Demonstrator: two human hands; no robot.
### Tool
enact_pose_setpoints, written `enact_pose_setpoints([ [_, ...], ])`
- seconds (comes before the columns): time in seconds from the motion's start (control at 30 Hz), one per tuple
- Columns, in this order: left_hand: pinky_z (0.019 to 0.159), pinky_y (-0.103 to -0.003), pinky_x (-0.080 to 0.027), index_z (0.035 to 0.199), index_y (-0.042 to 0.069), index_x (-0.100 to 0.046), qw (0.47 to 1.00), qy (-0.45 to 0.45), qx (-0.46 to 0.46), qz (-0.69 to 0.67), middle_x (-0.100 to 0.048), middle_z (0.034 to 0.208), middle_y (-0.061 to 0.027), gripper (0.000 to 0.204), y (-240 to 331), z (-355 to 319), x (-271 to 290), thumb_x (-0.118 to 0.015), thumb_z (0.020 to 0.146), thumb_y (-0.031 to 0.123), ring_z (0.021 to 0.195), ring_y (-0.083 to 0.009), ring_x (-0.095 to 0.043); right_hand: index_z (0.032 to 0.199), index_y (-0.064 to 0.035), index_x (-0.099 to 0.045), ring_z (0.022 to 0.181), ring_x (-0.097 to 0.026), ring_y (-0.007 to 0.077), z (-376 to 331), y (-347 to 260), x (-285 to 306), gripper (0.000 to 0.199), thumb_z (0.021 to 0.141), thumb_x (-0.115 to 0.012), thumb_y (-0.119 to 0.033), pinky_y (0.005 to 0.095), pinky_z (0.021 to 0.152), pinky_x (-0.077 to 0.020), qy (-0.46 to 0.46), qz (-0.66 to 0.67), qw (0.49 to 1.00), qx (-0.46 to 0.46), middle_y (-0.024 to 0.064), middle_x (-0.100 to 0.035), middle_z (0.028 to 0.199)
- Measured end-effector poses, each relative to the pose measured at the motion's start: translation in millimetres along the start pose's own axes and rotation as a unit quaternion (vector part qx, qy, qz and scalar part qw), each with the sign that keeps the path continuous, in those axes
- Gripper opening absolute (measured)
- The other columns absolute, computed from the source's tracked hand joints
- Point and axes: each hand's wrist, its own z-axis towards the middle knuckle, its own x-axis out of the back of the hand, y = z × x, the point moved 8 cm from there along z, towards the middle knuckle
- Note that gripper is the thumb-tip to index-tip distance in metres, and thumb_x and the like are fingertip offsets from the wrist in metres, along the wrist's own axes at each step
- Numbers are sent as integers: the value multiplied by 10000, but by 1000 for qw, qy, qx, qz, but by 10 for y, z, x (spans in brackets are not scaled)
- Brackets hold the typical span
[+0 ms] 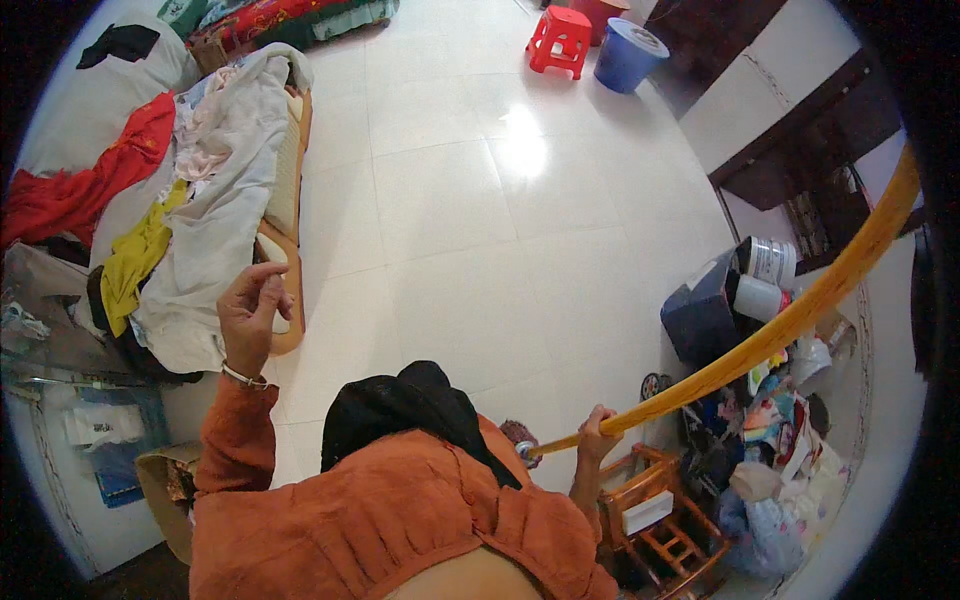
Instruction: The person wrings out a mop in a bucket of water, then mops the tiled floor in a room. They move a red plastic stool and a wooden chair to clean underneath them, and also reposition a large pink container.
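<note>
My right hand point(597, 434) is wrapped round a long yellow mop handle point(745, 350), gripping it near its lower end. From there the handle slants up to the far right, past the edge of the view. A pale collar joins it to a brownish, shaggy mop head point(519, 437), partly hidden beside my body. My left hand point(254, 308) is raised at the left with its fingers curled and the thumb against them. Nothing shows in it, and a bracelet circles its wrist. Behind that hand is a long wooden-framed seat point(290, 200) heaped with cloths.
White tiled floor point(430, 200) stretches ahead. A red plastic stool point(560, 42) and a blue bucket point(628, 55) stand at the far right. Along the right wall are a dark box point(697, 315), piled bags point(765, 525) and a small wooden chair point(665, 540).
</note>
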Motion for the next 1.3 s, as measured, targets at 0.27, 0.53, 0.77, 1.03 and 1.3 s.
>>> enact_pose_setpoints([
  [0.27,487,-202,-421,928,1,-586,1000,17,-6,-22,-538,609,-18,146,-235,1375,-796,-487,861,85,522,-74,-505,600,-59,-376,496,-344,68,1565,-331,-520,253,787,-543,-91,227,455,-292,52,-10,992,112,-27,-362,560],
  [0.53,737,-273,-449,994,14,-569,952,-92,-274,104,-584,885,-86,198,527,3365,-2047,-549,798,39,827,-171,-564,583,-44,-398,490,-361,91,2739,-785,-1272,243,779,-538,-74,256,465,-313,53,-87,988,118,-17,-380,551],
  [0.77,927,-380,-355,1093,103,-544,713,-106,-654,230,-535,1097,-89,479,1906,4147,-3434,-675,633,88,1079,-277,-456,610,-38,-465,374,-440,81,3587,-1108,-2388,209,799,-539,-87,227,359,-355,-62,-192,965,169,0,-434,449],
  [1.03,1055,-480,-30,1109,290,-523,539,-72,-696,469,-359,1293,-24,409,1951,5938,-4743,-615,737,147,1260,-255,-224,529,-41,-447,403,-400,62,4803,-1595,-4015,274,780,-551,-72,236,372,-325,-209,-179,955,112,-13,-417,453],
  [1.3,930,-405,-329,1012,86,-549,446,-4,-587,676,-543,1029,-87,314,1840,7165,-4116,-606,704,100,1014,-237,-486,756,23,-521,537,-542,331,5650,-2130,-5212,117,756,-559,-87,359,490,-421,-387,-188,859,277,198,-534,619],
])
